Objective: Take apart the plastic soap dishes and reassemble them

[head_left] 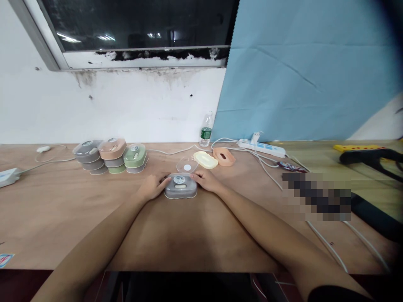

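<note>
A grey soap box with a see-through lid and a round label stands on the table in front of me. My left hand grips its left side, thumb along the lid's edge. On the opposite side my right hand holds it the same way. Just behind the box lies a clear lid with a white round sticker. Beside that are a pale yellow soap box part and an orange part with a slot in it. The undersides of my fingers are hidden.
Lidded boxes stand stacked at the left: a grey stack, one topped with orange and one topped with green. A water bottle is by the wall. White cables run to a power strip; a pixelated patch covers something dark.
</note>
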Demonstrator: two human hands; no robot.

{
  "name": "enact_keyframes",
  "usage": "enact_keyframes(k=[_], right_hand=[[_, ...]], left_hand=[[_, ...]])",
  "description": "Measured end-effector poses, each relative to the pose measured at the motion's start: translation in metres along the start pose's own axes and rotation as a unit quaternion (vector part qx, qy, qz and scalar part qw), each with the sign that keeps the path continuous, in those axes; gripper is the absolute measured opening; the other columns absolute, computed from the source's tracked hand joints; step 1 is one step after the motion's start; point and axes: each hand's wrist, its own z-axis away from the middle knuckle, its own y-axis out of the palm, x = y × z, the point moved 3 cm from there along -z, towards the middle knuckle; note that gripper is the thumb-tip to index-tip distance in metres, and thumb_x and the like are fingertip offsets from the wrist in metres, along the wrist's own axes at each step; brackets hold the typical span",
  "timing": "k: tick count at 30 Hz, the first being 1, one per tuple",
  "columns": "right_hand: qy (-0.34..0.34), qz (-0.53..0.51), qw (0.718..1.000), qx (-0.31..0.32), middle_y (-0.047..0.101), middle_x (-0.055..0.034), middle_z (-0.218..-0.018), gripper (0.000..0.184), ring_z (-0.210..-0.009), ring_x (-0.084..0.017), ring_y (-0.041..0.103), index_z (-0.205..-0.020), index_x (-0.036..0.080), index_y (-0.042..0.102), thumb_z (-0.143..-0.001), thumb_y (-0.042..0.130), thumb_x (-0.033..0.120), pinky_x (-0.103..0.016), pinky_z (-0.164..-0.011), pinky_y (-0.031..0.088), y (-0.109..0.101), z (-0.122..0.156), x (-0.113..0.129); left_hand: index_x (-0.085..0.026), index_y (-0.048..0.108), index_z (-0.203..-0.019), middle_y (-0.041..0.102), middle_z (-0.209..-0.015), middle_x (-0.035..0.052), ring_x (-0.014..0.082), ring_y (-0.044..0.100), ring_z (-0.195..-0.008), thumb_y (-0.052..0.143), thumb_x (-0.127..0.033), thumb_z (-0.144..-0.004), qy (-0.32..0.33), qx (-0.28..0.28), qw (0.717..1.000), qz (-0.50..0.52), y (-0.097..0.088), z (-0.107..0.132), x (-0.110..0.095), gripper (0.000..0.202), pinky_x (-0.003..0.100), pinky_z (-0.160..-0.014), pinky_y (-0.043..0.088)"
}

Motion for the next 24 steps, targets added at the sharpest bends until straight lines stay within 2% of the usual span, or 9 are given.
enact_keyframes(k=[3,5,8,11,15,19,24], right_hand=[[0.007,0.012,1.000,-0.009,0.038,0.0041,-0.056,0.050,-0.054,-0.009,0.036,-0.056,0.017,0.043,-0.089,0.044,0.055,-0.023,-0.051,0.023,0.001,-0.001,-0.003],[0.011,0.019,1.000,-0.012,0.040,0.0037,-0.056,0.049,-0.056,-0.009,0.038,-0.057,0.017,0.045,-0.089,0.043,0.054,-0.023,-0.052,0.023,0.001,-0.002,-0.004],[0.007,0.025,1.000,-0.011,0.041,0.0034,-0.056,0.049,-0.057,-0.010,0.039,-0.058,0.017,0.046,-0.090,0.042,0.053,-0.024,-0.052,0.022,0.001,-0.002,-0.002],[0.005,0.032,0.999,-0.012,0.040,0.0036,-0.055,0.050,-0.056,-0.010,0.038,-0.057,0.017,0.044,-0.091,0.041,0.054,-0.024,-0.052,0.022,0.000,-0.001,-0.001],[0.000,0.039,0.999,-0.015,0.038,0.0039,-0.056,0.052,-0.056,-0.010,0.038,-0.057,0.017,0.043,-0.091,0.039,0.056,-0.024,-0.053,0.023,0.000,-0.001,-0.001],[-0.017,0.035,0.999,-0.019,0.041,0.0032,-0.056,0.054,-0.057,-0.011,0.039,-0.058,0.017,0.044,-0.092,0.035,0.058,-0.024,-0.054,0.025,-0.001,0.000,-0.003],[-0.005,0.000,1.000,-0.024,0.055,-0.0001,-0.059,0.060,-0.059,-0.013,0.050,-0.063,0.017,0.053,-0.094,0.025,0.060,-0.025,-0.058,0.034,-0.001,0.001,-0.009]], left_hand=[[-0.022,0.052,-0.133,0.062,-0.127,0.0067,0.0234,0.061,-0.109,0.034,-0.051,-0.095,0.015,0.012,1.000,-0.012,-0.002,0.000,0.000,0.051,0.037,-0.094,0.047],[-0.022,0.049,-0.136,0.058,-0.133,0.0074,0.0242,0.057,-0.117,0.034,-0.052,-0.095,0.050,0.031,0.998,-0.022,-0.003,0.000,-0.002,0.053,0.038,-0.099,0.043],[-0.020,0.039,-0.142,0.051,-0.139,0.0111,0.0290,0.051,-0.123,0.051,-0.062,-0.084,0.090,0.073,0.993,-0.037,-0.002,0.002,-0.004,0.073,0.042,-0.103,0.040],[-0.020,0.031,-0.146,0.048,-0.141,0.0141,0.0341,0.049,-0.124,0.067,-0.069,-0.065,0.081,0.091,0.991,-0.048,0.001,0.003,-0.003,0.101,0.045,-0.102,0.041],[-0.022,0.029,-0.146,0.049,-0.140,0.0126,0.0334,0.052,-0.121,0.069,-0.068,-0.063,0.072,0.087,0.993,-0.038,0.003,0.004,-0.003,0.102,0.044,-0.099,0.043],[-0.023,0.030,-0.145,0.050,-0.138,0.0115,0.0322,0.055,-0.117,0.072,-0.061,-0.063,0.086,0.048,0.995,-0.029,-0.002,0.004,-0.005,0.099,0.043,-0.095,0.047],[-0.021,0.035,-0.141,0.048,-0.133,0.0136,0.0306,0.050,-0.121,0.072,-0.051,-0.067,0.187,-0.066,0.978,-0.064,-0.014,0.004,0.002,0.088,0.043,-0.101,0.044]])
